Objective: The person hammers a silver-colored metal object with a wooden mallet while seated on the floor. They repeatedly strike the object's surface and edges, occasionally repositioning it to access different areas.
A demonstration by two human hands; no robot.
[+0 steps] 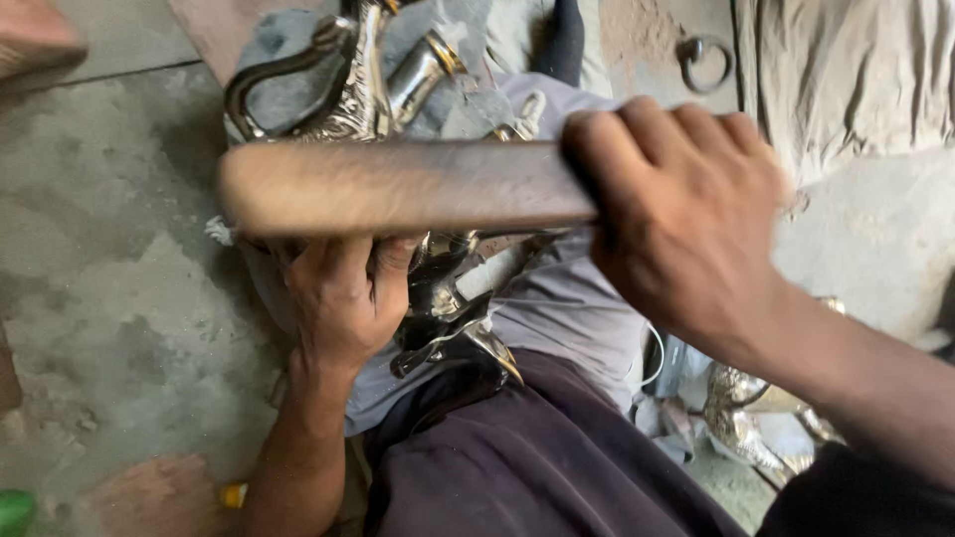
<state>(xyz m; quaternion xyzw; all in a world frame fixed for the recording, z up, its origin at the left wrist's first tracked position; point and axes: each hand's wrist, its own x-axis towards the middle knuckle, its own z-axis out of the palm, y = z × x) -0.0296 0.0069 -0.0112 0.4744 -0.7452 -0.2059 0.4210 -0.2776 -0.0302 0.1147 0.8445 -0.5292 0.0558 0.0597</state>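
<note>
Right hand up high and close to the camera, fist wrapped tight around one end of a flat wooden bat, and the rest of that bat runs out level to the left, blurred, crossing right over the work. Below it, the left hand is down on the lap, fingers curled and pressed onto a shiny ornate metal piece; its dark polished curves show just to the right of the knuckles, so the metal sits under and beside that hand, directly beneath the bat. How much of the piece the fingers actually close around, I cannot tell, as the bat hides the top of the hand. More of the silver metalwork, a curved handle and spout shape, rises beyond the bat at the top, lying on a grey cloth that is spread over the person's lap. Dark purple trousers fill the bottom of the view. Rough concrete floor to the left, and another silvery embossed vessel on the ground at lower right, under the right forearm.
</note>
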